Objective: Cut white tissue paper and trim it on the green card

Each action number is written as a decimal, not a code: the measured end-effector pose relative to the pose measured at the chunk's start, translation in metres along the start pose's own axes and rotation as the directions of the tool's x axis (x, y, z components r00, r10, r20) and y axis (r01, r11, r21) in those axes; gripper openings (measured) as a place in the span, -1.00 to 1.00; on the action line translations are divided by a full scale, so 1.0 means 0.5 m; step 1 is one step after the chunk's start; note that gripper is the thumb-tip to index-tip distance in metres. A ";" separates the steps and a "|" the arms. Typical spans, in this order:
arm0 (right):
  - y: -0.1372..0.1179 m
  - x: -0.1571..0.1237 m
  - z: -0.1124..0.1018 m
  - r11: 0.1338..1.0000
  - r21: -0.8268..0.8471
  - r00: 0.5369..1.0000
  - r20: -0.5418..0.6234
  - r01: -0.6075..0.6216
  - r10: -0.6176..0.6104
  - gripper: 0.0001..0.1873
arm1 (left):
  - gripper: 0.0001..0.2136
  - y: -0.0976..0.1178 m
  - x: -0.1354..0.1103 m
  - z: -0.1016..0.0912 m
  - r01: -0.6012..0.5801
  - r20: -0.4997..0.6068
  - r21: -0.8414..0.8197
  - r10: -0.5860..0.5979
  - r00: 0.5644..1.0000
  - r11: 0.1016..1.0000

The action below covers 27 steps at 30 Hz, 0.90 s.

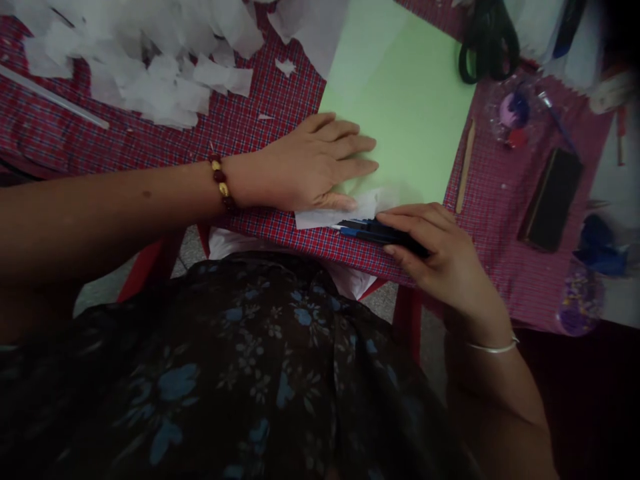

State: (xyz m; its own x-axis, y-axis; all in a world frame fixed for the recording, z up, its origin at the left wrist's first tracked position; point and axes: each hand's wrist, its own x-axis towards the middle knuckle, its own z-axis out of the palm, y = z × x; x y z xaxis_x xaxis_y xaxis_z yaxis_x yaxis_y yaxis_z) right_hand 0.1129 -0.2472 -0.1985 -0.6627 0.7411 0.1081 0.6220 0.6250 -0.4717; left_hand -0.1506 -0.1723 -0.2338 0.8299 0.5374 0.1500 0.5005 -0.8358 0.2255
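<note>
My left hand (313, 163) lies flat, fingers spread, on the near left corner of a light green sheet of paper (405, 93) on a red checked tablecloth (150, 133). A white paper piece (325, 215) sticks out from under that hand at the table's near edge. My right hand (433, 243) grips a dark blue and black tool (373, 231), which looks like a utility knife, its tip pointing left onto the white piece.
A heap of torn white paper scraps (150, 67) covers the far left. Black scissors (487, 43) lie at the far right, with a wooden stick (466, 167), a black rectangular object (553, 197) and small bags of beads (515, 117) to the right.
</note>
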 end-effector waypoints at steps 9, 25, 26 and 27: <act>-0.027 -0.034 0.009 0.997 -0.015 0.998 0.006 -0.070 0.070 -0.57 | -0.36 0.009 0.003 -0.004 0.030 0.071 0.032 -0.032 0.997 0.999; -0.018 -0.037 0.013 0.995 0.005 0.995 -0.024 -0.100 0.100 -0.57 | -0.33 0.010 -0.002 -0.010 0.027 0.068 -0.016 -0.026 0.997 1.000; -0.016 -0.032 0.012 0.996 0.005 0.995 -0.016 -0.094 0.094 -0.57 | -0.33 0.009 -0.002 -0.010 0.026 0.073 -0.015 -0.024 0.997 1.000; -0.014 -0.027 0.012 0.996 0.004 0.996 -0.012 -0.085 0.085 -0.58 | -0.33 0.007 -0.002 -0.010 0.022 0.074 -0.016 -0.020 0.997 1.000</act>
State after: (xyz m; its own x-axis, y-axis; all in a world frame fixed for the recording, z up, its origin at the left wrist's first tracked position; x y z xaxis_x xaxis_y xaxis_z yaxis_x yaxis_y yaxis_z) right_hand 0.1152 -0.2632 -0.2018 -0.6024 0.7944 0.0779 0.6744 0.5587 -0.4827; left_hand -0.1507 -0.1752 -0.2282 0.8355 0.5445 0.0736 0.5142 -0.8221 0.2443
